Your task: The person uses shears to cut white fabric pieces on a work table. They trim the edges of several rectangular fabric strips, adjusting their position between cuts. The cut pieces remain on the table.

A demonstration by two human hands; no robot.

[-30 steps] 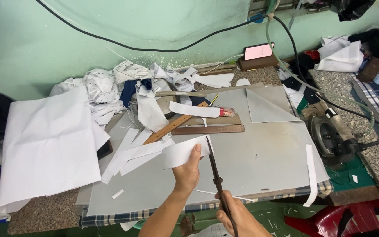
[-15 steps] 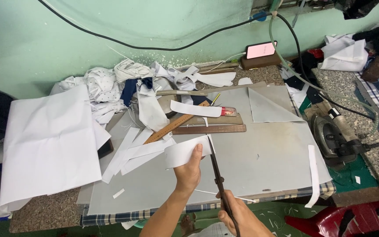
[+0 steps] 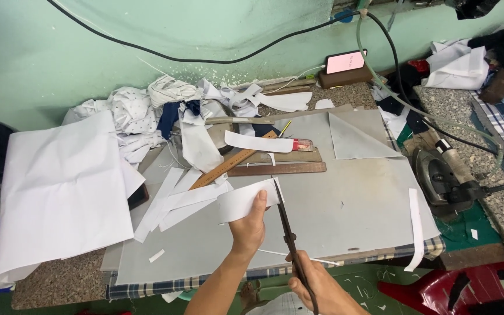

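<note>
While the left hand (image 3: 249, 224) pinches a white fabric strip (image 3: 245, 201) above the grey board (image 3: 345, 216), the right hand (image 3: 316, 286) grips dark scissors (image 3: 286, 224), blades at the strip's right end.

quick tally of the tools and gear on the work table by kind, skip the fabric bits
scissors, in the right hand: 1
wooden rulers: 2
clothes iron: 1
phone: 1
Total: 5
The left hand holds a white fabric piece.
</note>
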